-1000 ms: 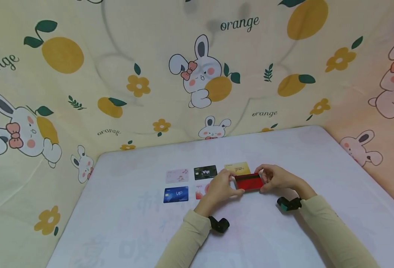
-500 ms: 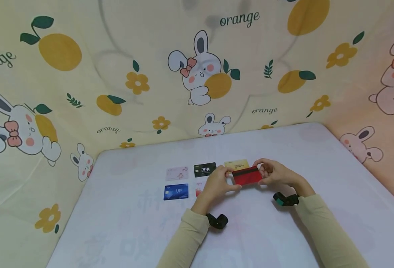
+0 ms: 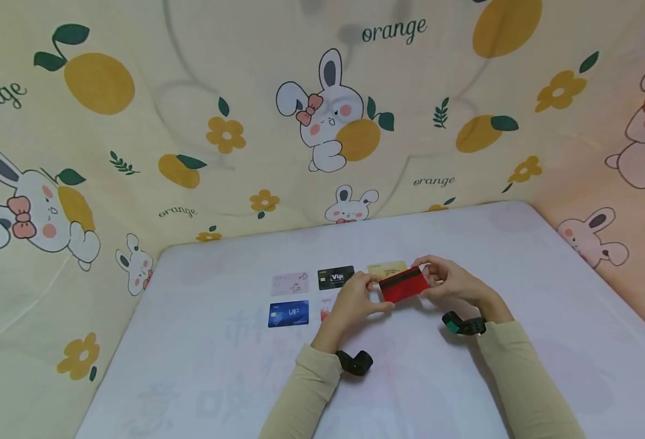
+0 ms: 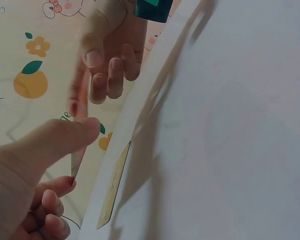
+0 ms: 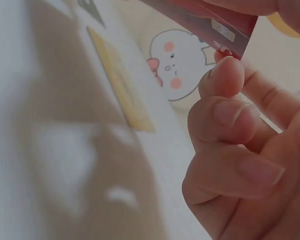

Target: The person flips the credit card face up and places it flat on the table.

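Note:
Both hands hold a red card [image 3: 403, 286] above the table, its dark-striped side toward the head camera and its right end tilted upward. My left hand [image 3: 352, 300] pinches the left end between thumb and fingers. At the other end, my right hand [image 3: 450, 283] grips the card by its edge, the remaining fingers curled below. A chip and white print show on the card [image 5: 225, 22] in the right wrist view. Just behind it lies a gold card [image 3: 386, 269], partly covered. A white-and-red card [image 3: 326, 305] is mostly hidden by my left hand.
To the left on the white table [image 3: 202, 353] lie a pale pink card [image 3: 289, 283], a black Vip card [image 3: 336, 277] and a blue VIP card [image 3: 288, 313], all flat. A cloth [image 3: 191, 122] printed with rabbits and oranges hangs behind the table.
The red card has risen slightly and tilted, its right end going up. My right hand has shifted up with it, while the left hand has moved only a little. The cards on the table stay put.

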A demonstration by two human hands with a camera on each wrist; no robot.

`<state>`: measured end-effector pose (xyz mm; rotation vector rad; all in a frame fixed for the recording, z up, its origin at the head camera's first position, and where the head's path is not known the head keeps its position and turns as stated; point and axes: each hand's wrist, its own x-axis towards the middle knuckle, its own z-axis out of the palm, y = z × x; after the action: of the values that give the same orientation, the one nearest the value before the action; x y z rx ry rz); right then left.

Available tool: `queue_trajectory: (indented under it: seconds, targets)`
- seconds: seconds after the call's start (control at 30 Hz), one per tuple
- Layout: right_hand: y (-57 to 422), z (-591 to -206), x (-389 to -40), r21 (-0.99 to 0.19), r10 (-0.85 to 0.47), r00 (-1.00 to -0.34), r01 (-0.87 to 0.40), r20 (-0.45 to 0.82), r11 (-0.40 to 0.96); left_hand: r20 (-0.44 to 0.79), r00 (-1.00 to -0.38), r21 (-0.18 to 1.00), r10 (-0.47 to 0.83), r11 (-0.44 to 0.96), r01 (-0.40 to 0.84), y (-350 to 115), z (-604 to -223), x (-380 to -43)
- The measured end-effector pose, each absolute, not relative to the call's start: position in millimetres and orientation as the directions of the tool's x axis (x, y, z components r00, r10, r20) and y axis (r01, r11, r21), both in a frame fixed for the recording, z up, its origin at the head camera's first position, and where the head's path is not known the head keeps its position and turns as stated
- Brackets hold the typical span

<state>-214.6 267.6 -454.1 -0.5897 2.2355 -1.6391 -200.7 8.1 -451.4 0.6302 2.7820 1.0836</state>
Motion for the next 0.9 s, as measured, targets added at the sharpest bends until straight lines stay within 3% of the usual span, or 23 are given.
queue_trajectory:
  seconds: [0.4,0.63,0.9]
  targets:
    - [262.0,-448.8,-216.4,-0.979,-0.525,-0.85,-0.142,0.044,0.147,0.076,-0.903,0.666,0.422,0.652,0.361,5.5,-453.4,-202.7]
    - [259.4,-445.9,-215.5,-0.968,-0.496,-0.867,-0.162,0.048,0.191,0.066,-0.899,0.664,0.433,0.654,0.363,3.6,-448.7,-200.3]
    - [251.8,-439.5,-212.6,-0.953,-0.469,-0.883,-0.17,0.034,0.25,0.165,-0.883,0.65,0.439,0.625,0.432,7.9,-442.4,-198.2]
